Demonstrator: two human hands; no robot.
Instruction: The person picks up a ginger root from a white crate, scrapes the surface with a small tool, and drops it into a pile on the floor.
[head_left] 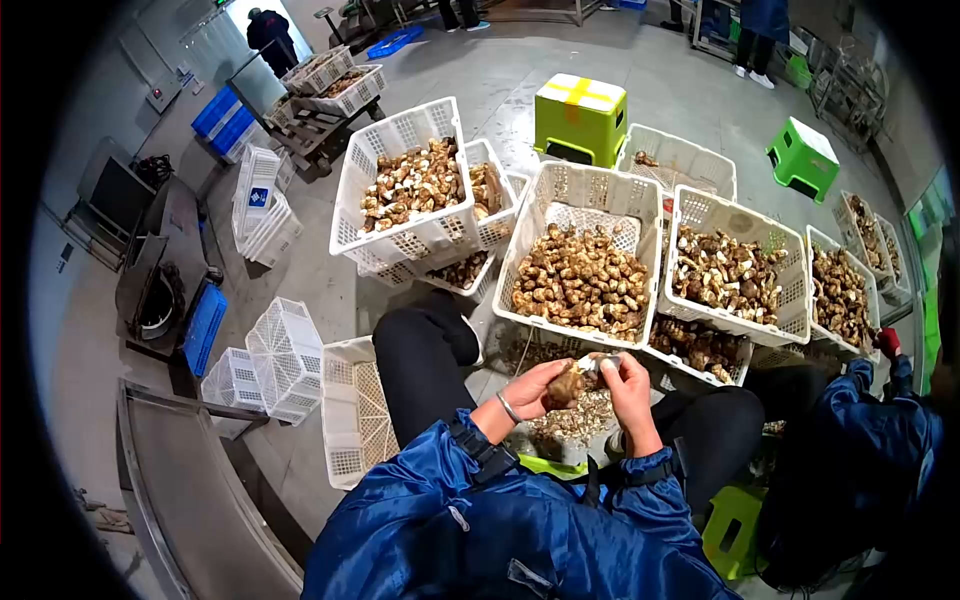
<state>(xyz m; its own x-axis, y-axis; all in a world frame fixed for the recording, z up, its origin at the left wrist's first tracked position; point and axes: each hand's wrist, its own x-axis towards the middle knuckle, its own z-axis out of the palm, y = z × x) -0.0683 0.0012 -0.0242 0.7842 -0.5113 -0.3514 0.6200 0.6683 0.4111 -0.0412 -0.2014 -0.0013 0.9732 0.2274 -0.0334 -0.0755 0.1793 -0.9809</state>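
Observation:
In front of my knees, my left hand (532,392) has its fingers wrapped round a brown mushroom (565,390). My right hand (628,392) is closed close beside it, pinching a small greyish-white thing (599,364) against the mushroom's upper end. What that small thing is, I cannot make out. Beneath both hands, brown and pale trimmings (575,420) lie low between my legs. Just beyond stands a white plastic crate (507,268), partly filled with mushrooms (582,282) that are brown with pale stems.
More mushroom crates stand at left (347,205) and right (797,318), some stacked. An unfilled crate (350,420) sits by my left leg. Green stools (582,125) stand beyond the crates. A co-worker's blue sleeve (880,430) is close on my right. A metal table (200,490) is at lower left.

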